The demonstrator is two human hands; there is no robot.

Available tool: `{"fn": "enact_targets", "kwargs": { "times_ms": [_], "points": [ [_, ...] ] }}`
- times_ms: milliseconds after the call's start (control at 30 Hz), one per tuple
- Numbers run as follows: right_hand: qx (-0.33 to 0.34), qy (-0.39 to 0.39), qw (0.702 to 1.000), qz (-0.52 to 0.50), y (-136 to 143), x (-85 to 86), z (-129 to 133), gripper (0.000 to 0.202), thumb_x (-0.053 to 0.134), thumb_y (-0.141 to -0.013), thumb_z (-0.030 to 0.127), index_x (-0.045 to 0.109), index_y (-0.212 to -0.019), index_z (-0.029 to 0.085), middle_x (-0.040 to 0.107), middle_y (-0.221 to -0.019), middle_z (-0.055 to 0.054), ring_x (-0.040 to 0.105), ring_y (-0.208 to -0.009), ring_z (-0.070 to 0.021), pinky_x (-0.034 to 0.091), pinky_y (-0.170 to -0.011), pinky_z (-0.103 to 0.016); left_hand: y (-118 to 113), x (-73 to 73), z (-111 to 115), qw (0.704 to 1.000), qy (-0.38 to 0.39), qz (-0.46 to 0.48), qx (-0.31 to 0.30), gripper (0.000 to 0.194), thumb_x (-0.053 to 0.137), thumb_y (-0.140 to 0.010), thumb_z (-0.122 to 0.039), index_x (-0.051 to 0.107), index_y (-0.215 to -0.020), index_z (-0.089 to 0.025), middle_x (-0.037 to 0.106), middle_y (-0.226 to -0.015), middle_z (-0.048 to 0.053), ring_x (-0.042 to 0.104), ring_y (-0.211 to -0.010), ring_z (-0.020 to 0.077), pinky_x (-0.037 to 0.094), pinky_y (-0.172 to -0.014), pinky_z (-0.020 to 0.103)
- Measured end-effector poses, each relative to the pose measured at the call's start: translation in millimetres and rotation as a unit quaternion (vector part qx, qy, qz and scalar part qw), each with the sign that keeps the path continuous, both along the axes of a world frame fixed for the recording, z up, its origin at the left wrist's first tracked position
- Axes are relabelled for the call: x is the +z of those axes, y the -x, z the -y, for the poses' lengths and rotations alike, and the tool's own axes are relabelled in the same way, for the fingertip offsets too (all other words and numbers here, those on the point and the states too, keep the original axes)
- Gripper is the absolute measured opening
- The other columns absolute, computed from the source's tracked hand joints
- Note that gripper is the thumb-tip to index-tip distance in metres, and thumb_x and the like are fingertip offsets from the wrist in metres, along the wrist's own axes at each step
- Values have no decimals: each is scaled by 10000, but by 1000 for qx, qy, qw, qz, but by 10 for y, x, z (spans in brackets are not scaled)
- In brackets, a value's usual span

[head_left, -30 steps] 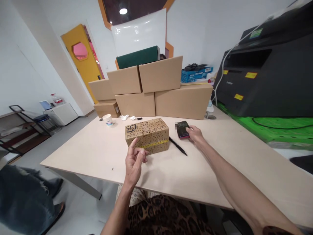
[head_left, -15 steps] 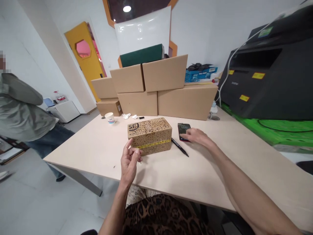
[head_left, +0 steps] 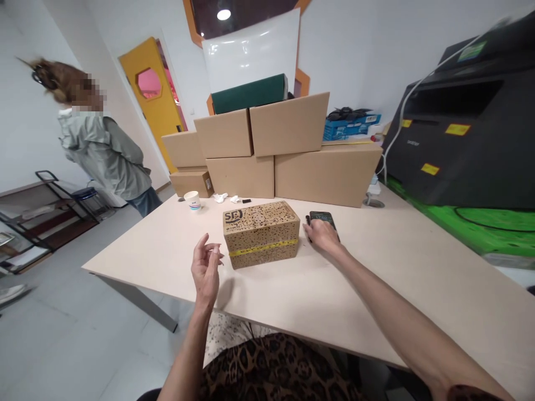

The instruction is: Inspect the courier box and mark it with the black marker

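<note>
A cardboard parcel box (head_left: 262,236) with dark speckles, a printed logo and a yellow band sits on the table in front of me. Just left of its near corner, my left hand (head_left: 205,267) hovers with fingers loosely bent and apart, holding nothing. To the box's right, my right hand (head_left: 324,236) is closed around a black marker (head_left: 308,219), of which only a short end shows above the fingers. The smartphone (head_left: 321,216) lies on the table right behind that hand, its lower part covered by it.
Brown cartons (head_left: 321,175) are stacked along the table's back, with a green box (head_left: 249,94) on top. A paper cup (head_left: 193,200) and crumpled tissues (head_left: 220,197) stand before them. A large black printer (head_left: 455,128) is at the right. Another person (head_left: 112,150) stands beyond the table's left.
My right hand has left the phone's screen and taken hold of the marker that lay beside the box. My left hand has drawn away from the box. The view has turned slightly left.
</note>
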State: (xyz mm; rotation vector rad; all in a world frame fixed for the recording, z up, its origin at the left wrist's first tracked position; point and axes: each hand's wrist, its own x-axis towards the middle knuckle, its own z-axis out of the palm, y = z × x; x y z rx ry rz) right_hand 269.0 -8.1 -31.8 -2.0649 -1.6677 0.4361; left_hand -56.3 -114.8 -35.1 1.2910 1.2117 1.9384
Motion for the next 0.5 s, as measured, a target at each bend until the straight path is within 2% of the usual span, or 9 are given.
{"fn": "enact_targets", "kwargs": {
  "times_ms": [100, 167, 200, 267, 333, 400, 500],
  "points": [
    [36, -48, 995, -76, 29, -35, 71, 529, 415, -1057, 508, 782, -959, 139, 797, -999, -178, 744, -936, -270, 526, -744, -318, 2, -74, -160, 999, 52, -9, 13, 645, 735, -879, -645, 647, -1369, -235, 704, -1316, 134, 695, -1134, 249, 579, -901, 360],
    [76, -76, 974, -199, 84, -81, 151, 662, 363, -1035, 659, 776, -1038, 142, 797, -979, -147, 736, -838, -243, 529, -660, -305, -51, -98, -243, 995, 89, -18, -42, 685, 670, -888, -731, 669, -1365, -239, 650, -1461, 150, 593, -1367, 313, 509, -1095, 451],
    [102, -86, 950, -282, 117, -104, 191, 702, 384, -999, 728, 772, -1089, 149, 799, -978, -137, 732, -815, -243, 528, -627, -306, -88, -103, -271, 991, 99, -21, -88, 707, 617, -900, -769, 681, -1360, -236, 635, -1493, 151, 545, -1430, 330, 467, -1154, 481],
    [153, -94, 880, -440, 182, -132, 257, 722, 507, -909, 805, 761, -1174, 184, 807, -990, -117, 732, -838, -259, 541, -619, -323, -161, -100, -296, 981, 99, -16, -165, 750, 528, -916, -817, 689, -1366, -238, 616, -1532, 141, 478, -1500, 339, 406, -1218, 502],
    [170, -90, 825, -532, 235, -119, 303, 709, 606, -852, 813, 744, -1232, 231, 818, -1020, -94, 740, -911, -275, 571, -681, -353, -212, -83, -292, 977, 74, 3, -202, 761, 497, -928, -821, 668, -1403, -252, 587, -1574, 119, 427, -1546, 323, 367, -1253, 486],
    [153, -93, 795, -579, 272, -65, 333, 710, 611, -843, 819, 727, -1262, 258, 822, -1075, -85, 744, -1005, -286, 591, -766, -384, -232, -47, -280, 977, 37, 23, -209, 753, 498, -941, -805, 625, -1454, -268, 541, -1623, 98, 390, -1575, 303, 341, -1273, 469],
    [129, -94, 783, -602, 302, 43, 361, 754, 524, -832, 876, 726, -1241, 277, 817, -1135, -88, 737, -1115, -303, 600, -849, -421, -233, 35, -297, 981, 8, 36, -191, 775, 473, -937, -825, 579, -1484, -286, 488, -1663, 99, 393, -1575, 305, 346, -1271, 493]
  ]
}}
